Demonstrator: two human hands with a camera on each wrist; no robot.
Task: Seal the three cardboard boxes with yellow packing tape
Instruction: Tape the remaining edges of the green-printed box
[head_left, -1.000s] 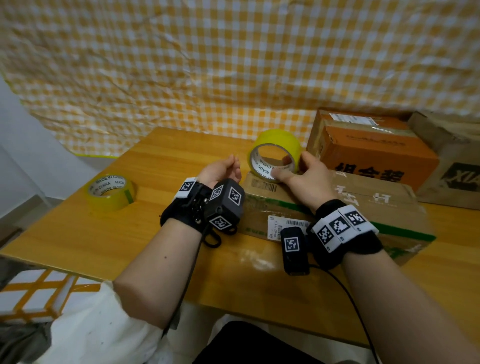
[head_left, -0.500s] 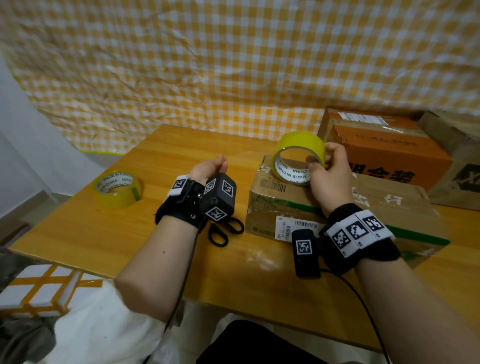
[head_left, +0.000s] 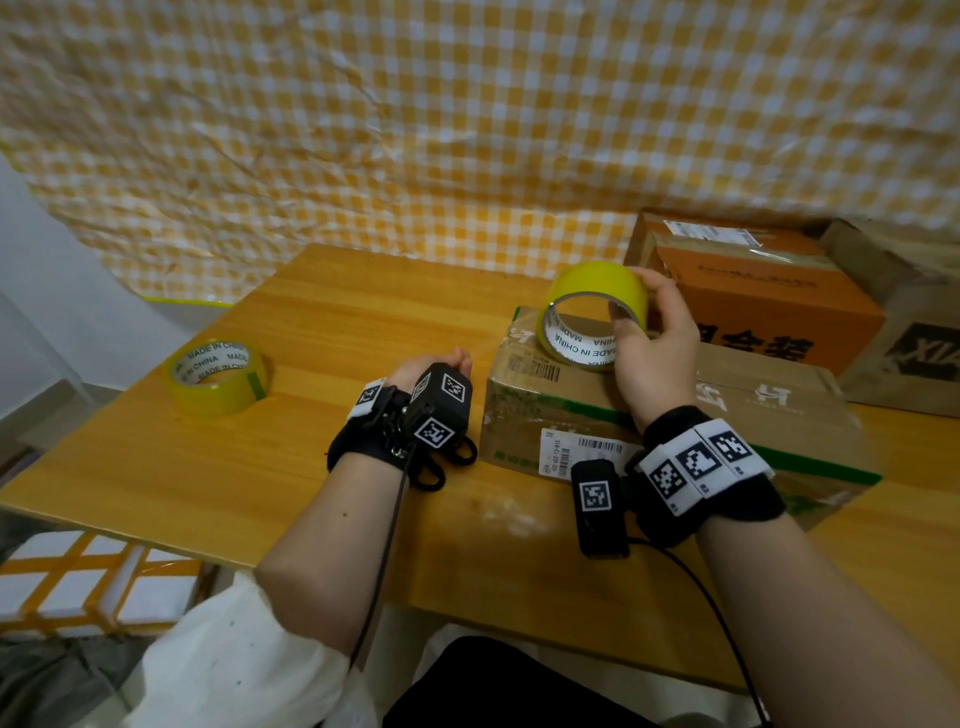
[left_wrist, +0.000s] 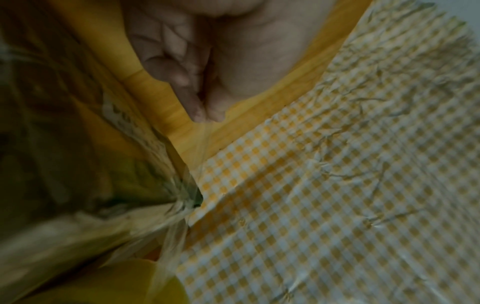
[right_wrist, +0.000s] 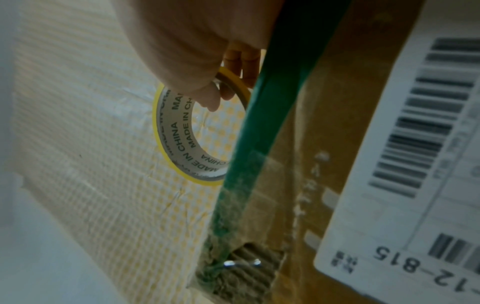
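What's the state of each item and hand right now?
Tape roll in hand: upright, gripped, over the near box.
Spare tape roll: flat on the table, untouched.
Near box: flaps down, no yellow tape visible.
Orange box: closed, behind the near box.
Scissors: on the table, mostly hidden.
Left hand: curled, resting, empty.
Right hand: holding the roll.

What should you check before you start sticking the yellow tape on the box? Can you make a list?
1. Tape roll held by the right hand: ok.
2. Loose tape end found: cannot tell.
3. Left hand free to help, resting on the table: ok.
4. Nearest box flaps closed flat: ok.
5. Scissors close by, partly hidden under the left wrist: ok.
6. Other two boxes already taped with yellow: cannot tell.
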